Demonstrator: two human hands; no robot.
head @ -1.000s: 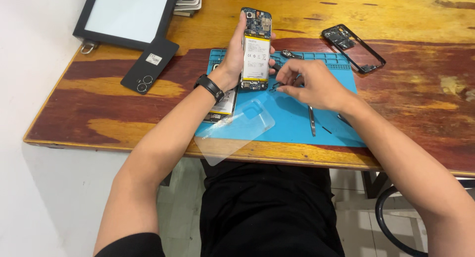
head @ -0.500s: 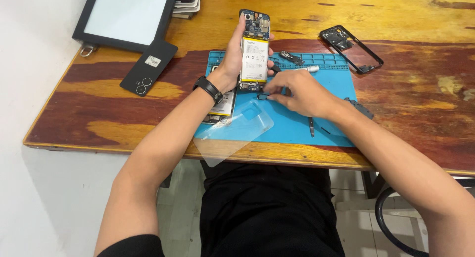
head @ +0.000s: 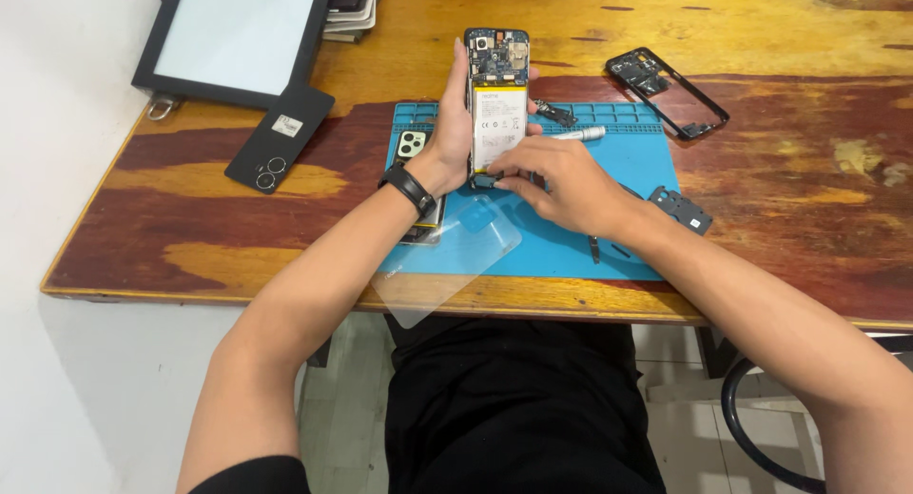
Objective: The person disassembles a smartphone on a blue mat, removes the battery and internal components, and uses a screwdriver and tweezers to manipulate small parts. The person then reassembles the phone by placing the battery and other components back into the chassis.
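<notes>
An opened smartphone (head: 497,99), its back removed to show a white-labelled battery below a dark circuit board and camera modules, stands tilted upright above a blue work mat (head: 571,237) at the middle of the wooden tabletop (head: 190,228). The left hand (head: 455,137), a black band at its wrist, grasps the phone along its left edge, fingers wrapped behind. The right hand (head: 561,180) is bent over the phone's lower end, its fingertips pinched together against the bottom edge; whether they hold anything small cannot be told. A clear plastic sheet (head: 447,261) lies on the mat and hangs over the tabletop's near edge. A silver screwdriver (head: 582,133) rests on the mat just behind the right hand, and a small dark cover piece (head: 681,210) sits at the mat's right edge. A black phone frame (head: 668,91) lies on the bare wood to the right. To the left, a black phone back cover (head: 281,137) bearing a small white rectangular label lies flat, just in front of a black-framed tablet (head: 236,38) with a pale screen.
</notes>
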